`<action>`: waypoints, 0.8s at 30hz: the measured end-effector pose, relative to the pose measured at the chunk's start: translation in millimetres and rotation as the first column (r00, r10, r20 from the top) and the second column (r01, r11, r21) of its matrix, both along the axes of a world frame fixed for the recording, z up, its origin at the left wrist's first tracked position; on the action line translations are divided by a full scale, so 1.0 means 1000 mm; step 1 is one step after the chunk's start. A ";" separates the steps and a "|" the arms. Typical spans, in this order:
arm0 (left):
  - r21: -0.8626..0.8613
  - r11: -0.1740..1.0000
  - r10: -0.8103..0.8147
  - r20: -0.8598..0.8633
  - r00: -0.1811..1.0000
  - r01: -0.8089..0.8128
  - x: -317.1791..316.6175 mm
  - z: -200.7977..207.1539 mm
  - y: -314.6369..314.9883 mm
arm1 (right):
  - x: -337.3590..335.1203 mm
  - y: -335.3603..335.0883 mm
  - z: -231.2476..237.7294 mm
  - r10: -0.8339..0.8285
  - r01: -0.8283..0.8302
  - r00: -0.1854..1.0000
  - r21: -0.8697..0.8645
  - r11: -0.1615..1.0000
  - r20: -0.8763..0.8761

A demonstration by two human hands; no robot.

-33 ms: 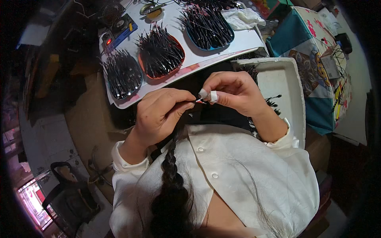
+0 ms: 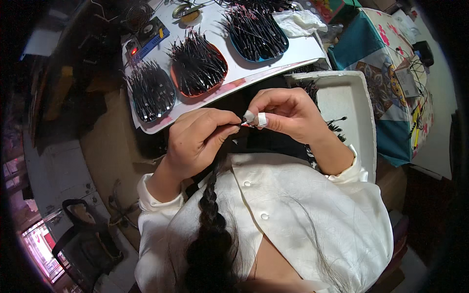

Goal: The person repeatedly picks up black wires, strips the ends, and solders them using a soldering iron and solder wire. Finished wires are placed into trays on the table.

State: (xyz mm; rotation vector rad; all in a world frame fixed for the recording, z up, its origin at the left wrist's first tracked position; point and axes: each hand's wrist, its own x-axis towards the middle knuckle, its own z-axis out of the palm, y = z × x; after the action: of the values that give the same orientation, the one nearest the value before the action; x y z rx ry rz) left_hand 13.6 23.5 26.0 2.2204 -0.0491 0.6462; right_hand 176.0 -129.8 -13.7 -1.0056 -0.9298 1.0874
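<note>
In front of my chest my two hands meet over a thin black cable whose red and white wire ends (image 2: 246, 124) show between my fingertips. My left hand (image 2: 198, 136) pinches the cable between thumb and forefinger. White wrapping covers the thumb and forefinger tips of my right hand (image 2: 288, 115), which are closed on the small wires. Most of the cable is hidden by my fingers and the dark background. Beyond my hands, black cables with metal plugs fill a tray on the left (image 2: 151, 93), a red tray (image 2: 225, 68) and a blue tray (image 2: 266, 57).
The trays stand on a white table (image 2: 239, 73). At its far left sits a blue device (image 2: 151, 41) with a red light. A white foam box (image 2: 361, 97) with black cables lies at my right, beside a cloth-covered table (image 2: 391, 49). Left stands a dark chair (image 2: 88, 244).
My right fingertips have shifted very slightly left on the wires. The rest looks the same.
</note>
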 end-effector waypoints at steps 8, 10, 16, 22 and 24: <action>0.079 0.997 0.007 0.002 1.000 -0.007 0.007 0.000 0.005 | -0.007 0.010 0.007 -0.038 0.017 0.990 -0.157 0.988 -0.135; 0.057 0.998 0.038 -0.083 0.996 -0.034 0.007 0.007 0.010 | -0.004 0.016 0.007 -0.039 0.019 0.989 -0.137 0.990 -0.139; -0.413 0.858 0.212 -0.255 0.943 -0.305 0.034 0.036 0.084 | 0.011 0.045 -0.021 -0.093 0.092 0.995 -0.045 0.995 -0.040; -0.553 0.699 0.085 -0.565 0.821 -0.454 0.120 0.009 0.205 | 0.005 0.056 -0.073 0.021 0.004 0.993 -0.212 0.977 0.115; -0.540 0.633 0.063 -0.678 0.733 -0.554 0.145 -0.013 0.229 | 0.007 0.054 -0.084 0.055 0.000 0.979 -0.268 0.963 0.197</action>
State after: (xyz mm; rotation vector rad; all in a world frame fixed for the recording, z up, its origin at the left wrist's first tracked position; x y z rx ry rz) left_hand 158.6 252.3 12.5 1.5333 0.8450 0.0432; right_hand 183.3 -75.4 -97.9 -1.3496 -0.9787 1.1702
